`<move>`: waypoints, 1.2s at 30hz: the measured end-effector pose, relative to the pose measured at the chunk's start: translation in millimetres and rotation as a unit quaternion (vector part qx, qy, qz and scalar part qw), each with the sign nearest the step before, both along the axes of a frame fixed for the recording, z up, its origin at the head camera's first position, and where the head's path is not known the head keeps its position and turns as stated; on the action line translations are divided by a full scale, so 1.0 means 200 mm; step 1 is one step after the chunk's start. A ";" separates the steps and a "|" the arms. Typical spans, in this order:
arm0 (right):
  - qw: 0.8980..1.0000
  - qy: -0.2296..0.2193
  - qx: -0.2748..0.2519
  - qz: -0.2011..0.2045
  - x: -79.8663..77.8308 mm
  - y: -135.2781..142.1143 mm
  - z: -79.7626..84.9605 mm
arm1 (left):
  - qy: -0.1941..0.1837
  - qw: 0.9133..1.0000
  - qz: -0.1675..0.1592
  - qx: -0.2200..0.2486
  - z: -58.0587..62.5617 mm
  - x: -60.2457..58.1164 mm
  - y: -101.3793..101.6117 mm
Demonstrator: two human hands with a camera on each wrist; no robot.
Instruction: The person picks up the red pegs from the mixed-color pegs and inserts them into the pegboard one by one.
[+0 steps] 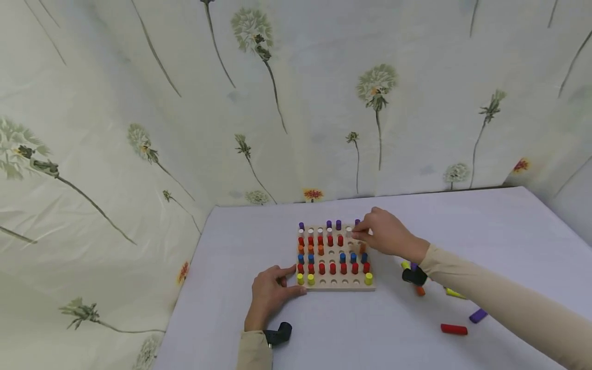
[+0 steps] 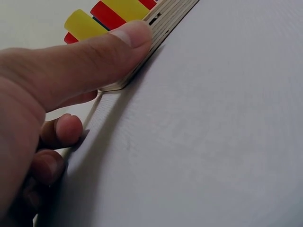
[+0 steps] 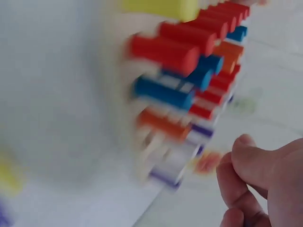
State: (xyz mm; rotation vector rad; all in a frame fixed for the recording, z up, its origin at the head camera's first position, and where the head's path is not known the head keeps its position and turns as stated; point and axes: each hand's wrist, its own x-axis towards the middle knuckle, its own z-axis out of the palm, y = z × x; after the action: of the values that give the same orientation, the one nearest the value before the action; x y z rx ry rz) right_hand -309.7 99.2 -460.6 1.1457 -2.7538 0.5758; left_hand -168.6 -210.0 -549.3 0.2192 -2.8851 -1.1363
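A wooden pegboard [image 1: 339, 288] holds rows of coloured pegs. My left hand [image 1: 270, 293] grips its near left corner. The left thumb [image 2: 113, 52] presses along the board's front edge, in front of a yellow peg [image 2: 85, 24]; the other fingers are at the left side, partly hidden. My right hand [image 1: 388, 232] reaches over the far right part, its thumb and index fingertips right at a white peg [image 1: 349, 233]. In the right wrist view, those fingertips [image 3: 245, 140] are close together beside the blurred board, and I cannot tell whether they hold a peg.
Loose pegs lie on the white table [image 1: 222, 246] to the right, among them a red peg [image 1: 454, 329], a purple peg [image 1: 478, 315] and a yellow peg [image 1: 455, 293]. A patterned curtain [image 1: 314, 103] hangs behind the table. Each wrist carries a black camera [image 1: 279, 334].
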 end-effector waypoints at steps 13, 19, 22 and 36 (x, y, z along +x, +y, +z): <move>0.983 -0.069 0.061 -0.162 0.10 0.89 -0.08 | -0.001 1.000 0.001 -0.004 -0.01 0.00 0.02; 0.973 -0.105 0.078 -0.191 0.19 1.09 -0.14 | -0.006 1.000 0.010 -0.005 -0.01 0.01 0.02; 0.969 -0.129 0.079 -0.195 0.24 1.12 -0.17 | -0.010 1.000 0.009 -0.003 0.00 0.01 0.02; 0.968 -0.160 0.073 -0.178 0.30 1.08 -0.22 | 0.000 1.000 -0.001 0.007 0.00 0.01 0.02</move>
State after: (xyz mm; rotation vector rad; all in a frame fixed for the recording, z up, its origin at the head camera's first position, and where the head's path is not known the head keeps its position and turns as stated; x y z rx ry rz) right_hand -249.6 315.2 -503.7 0.5894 -3.2162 0.5605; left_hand -167.2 -206.6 -549.6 0.2183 -2.8789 -1.1576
